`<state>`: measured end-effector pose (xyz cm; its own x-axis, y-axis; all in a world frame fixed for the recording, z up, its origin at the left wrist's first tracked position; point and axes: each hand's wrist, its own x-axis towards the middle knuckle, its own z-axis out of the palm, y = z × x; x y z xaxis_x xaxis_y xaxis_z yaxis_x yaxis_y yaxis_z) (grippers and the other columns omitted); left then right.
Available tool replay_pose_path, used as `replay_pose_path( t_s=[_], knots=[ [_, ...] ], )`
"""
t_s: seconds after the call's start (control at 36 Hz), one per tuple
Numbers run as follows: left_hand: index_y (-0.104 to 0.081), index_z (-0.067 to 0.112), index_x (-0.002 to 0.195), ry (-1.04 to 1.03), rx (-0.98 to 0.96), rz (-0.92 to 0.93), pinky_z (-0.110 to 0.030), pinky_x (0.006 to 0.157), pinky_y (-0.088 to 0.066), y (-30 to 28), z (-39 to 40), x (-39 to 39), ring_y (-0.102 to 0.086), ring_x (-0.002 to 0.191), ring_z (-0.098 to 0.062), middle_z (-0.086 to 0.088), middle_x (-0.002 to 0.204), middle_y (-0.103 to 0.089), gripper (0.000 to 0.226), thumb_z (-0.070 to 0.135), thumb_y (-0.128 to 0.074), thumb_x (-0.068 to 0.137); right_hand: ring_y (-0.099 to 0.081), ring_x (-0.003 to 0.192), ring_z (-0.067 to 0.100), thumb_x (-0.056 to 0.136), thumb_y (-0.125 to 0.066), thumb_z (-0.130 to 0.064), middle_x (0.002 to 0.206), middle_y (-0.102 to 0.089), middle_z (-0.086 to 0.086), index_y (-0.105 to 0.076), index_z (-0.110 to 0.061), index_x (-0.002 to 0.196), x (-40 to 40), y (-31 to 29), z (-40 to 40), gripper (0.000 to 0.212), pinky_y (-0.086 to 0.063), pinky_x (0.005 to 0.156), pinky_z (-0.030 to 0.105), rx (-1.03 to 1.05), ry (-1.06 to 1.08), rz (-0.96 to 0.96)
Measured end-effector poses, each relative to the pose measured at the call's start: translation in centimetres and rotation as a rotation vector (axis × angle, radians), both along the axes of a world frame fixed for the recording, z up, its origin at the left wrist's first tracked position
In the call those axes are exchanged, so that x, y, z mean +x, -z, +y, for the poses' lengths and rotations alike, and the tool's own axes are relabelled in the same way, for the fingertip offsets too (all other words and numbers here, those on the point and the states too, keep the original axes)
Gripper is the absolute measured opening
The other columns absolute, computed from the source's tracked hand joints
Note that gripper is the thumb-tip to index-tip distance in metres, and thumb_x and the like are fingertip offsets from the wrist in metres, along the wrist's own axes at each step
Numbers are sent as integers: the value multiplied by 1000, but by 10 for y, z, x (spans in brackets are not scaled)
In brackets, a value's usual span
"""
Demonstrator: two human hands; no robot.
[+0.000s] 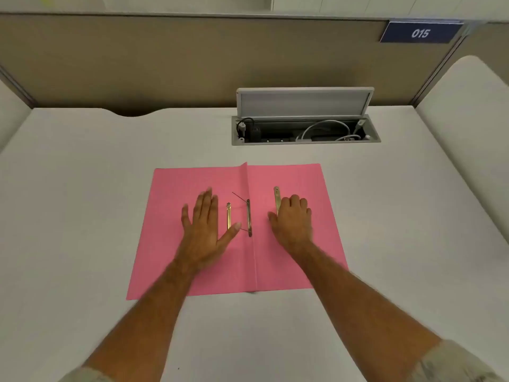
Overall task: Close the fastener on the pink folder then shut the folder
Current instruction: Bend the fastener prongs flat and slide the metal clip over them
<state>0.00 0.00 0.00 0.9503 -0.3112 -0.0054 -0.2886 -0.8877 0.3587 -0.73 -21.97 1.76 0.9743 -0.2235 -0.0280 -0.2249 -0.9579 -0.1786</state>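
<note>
The pink folder [192,183] lies open and flat on the white desk. Its metal fastener [248,217] sits along the centre fold, with two thin prongs sticking out to the left. A loose gold metal strip [228,216] lies on the left flap. My left hand [205,230] rests flat beside that strip, fingers spread, thumb close to the lower prong. My right hand [292,221] lies on the right flap with fingers curled over the lower end of a second gold strip [276,198]; whether it grips the strip is unclear.
An open cable box [305,130] with its lid raised and wires inside is set into the desk behind the folder. A beige partition stands at the back with a blue sign [420,33] reading 015.
</note>
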Motion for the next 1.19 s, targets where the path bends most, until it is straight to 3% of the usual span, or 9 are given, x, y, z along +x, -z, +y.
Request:
replay_pose_path(
  t_s=[0.22, 0.53, 0.69, 0.83, 1.0, 1.11, 1.19],
  knots=[
    [6, 26, 163, 173, 150, 93, -58, 123, 13, 25, -3, -16, 27, 154, -12, 7, 169, 22, 97, 85, 1, 87, -57, 104, 31, 99, -56, -19, 112, -67, 16, -62, -3, 120, -5, 3, 4, 27, -51, 84, 40, 0, 79, 46],
    [22, 42, 155, 187, 174, 106, -62, 120, 18, 40, -17, -17, 27, 154, -18, 7, 166, 30, 84, 84, -11, 90, -58, 102, 29, 97, -54, -9, 107, -69, 16, -62, -1, 117, -1, 4, 13, 23, -51, 82, 36, 72, 123, 51],
    [10, 45, 159, 236, 190, 118, -67, 118, 17, 40, -20, -17, 25, 155, -21, 8, 167, 27, 79, 80, -12, 92, -60, 99, 28, 97, -51, -8, 106, -68, 14, -62, -1, 114, 2, 3, 13, 21, -46, 90, 39, 60, 87, 73],
    [7, 51, 158, 235, 173, 144, -67, 117, 20, 38, -20, -16, 25, 156, -22, 12, 168, 23, 81, 84, -4, 85, -65, 95, 31, 95, -55, -7, 103, -70, 16, -64, -1, 106, 6, -1, 14, 15, -54, 88, 44, 154, 164, 91],
    [-1, 51, 158, 226, 120, 156, -65, 116, 23, 37, -20, -16, 23, 156, -21, 17, 167, 20, 80, 84, -14, 87, -71, 90, 33, 91, -65, -7, 100, -73, 19, -68, 2, 102, 10, -5, 12, 14, -57, 68, 36, 395, 358, 71],
    [0, 47, 160, 249, 113, 156, -68, 114, 24, 37, -21, -16, 24, 155, -21, 24, 163, 20, 79, 81, -17, 91, -66, 96, 32, 93, -59, -8, 104, -69, 18, -67, 1, 107, 10, -2, 15, 18, -57, 85, 43, 343, 307, 95],
    [1, 43, 161, 263, 124, 159, -72, 113, 22, 38, -22, -15, 24, 155, -21, 28, 162, 17, 79, 78, -17, 93, -58, 104, 30, 96, -57, -15, 112, -62, 16, -65, -1, 114, 12, -1, 13, 24, -51, 87, 38, 292, 284, 89]
  ],
)
